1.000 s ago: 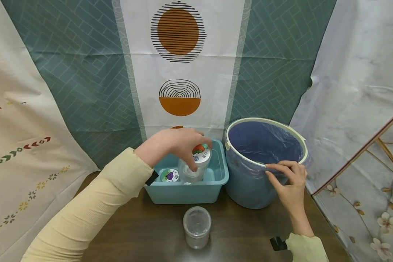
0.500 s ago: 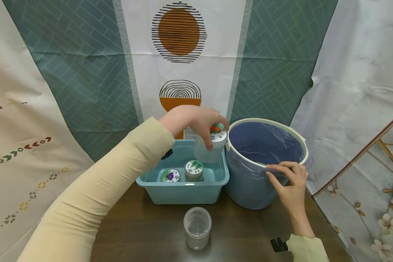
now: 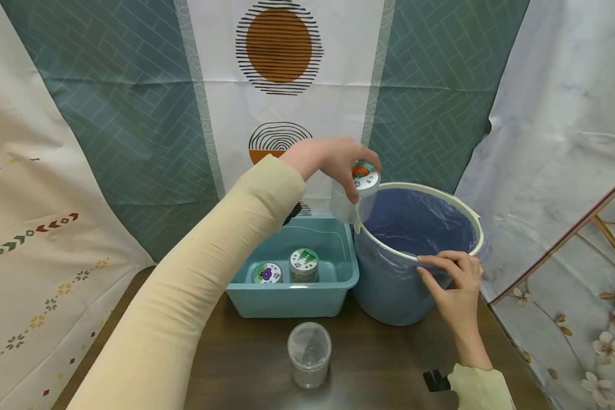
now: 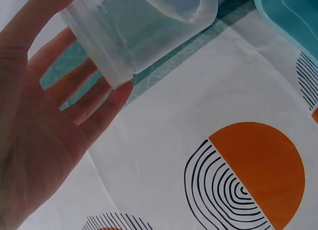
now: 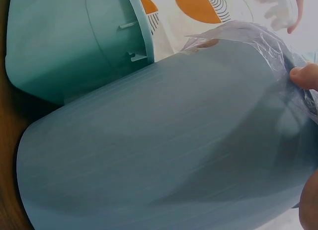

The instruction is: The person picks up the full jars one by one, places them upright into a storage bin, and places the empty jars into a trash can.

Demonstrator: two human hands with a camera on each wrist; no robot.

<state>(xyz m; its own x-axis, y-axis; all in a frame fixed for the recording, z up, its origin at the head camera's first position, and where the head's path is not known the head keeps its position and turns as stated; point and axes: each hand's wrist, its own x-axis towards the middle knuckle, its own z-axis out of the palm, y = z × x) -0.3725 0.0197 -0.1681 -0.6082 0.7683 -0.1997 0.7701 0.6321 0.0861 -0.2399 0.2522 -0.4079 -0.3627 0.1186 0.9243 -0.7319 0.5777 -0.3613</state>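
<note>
My left hand (image 3: 340, 162) grips a clear plastic jar (image 3: 367, 181) by its lid, which carries a red and green picture. In the left wrist view the jar (image 4: 159, 34) looks see-through, with the fingers curled round its lid end. It hangs at the left rim of a blue trash bin (image 3: 389, 296), above the right end of a teal basin (image 3: 292, 302). My right hand (image 3: 456, 290) pinches the bin's near rim, where a clear liner bag (image 5: 263, 38) folds over. In the right wrist view the thumb presses against that rim.
Inside the basin stand a jar with a purple-picture lid (image 3: 267, 274) and one with a green-picture lid (image 3: 304, 265). Another clear jar (image 3: 310, 356) is on the brown table (image 3: 236, 359) in front. Patterned cloths (image 3: 420, 102) hang behind and at both sides.
My left hand has lifted the jar out of the basin, up and right to the bin's edge, uncovering the green-lidded jar. The right hand has kept its place on the rim.
</note>
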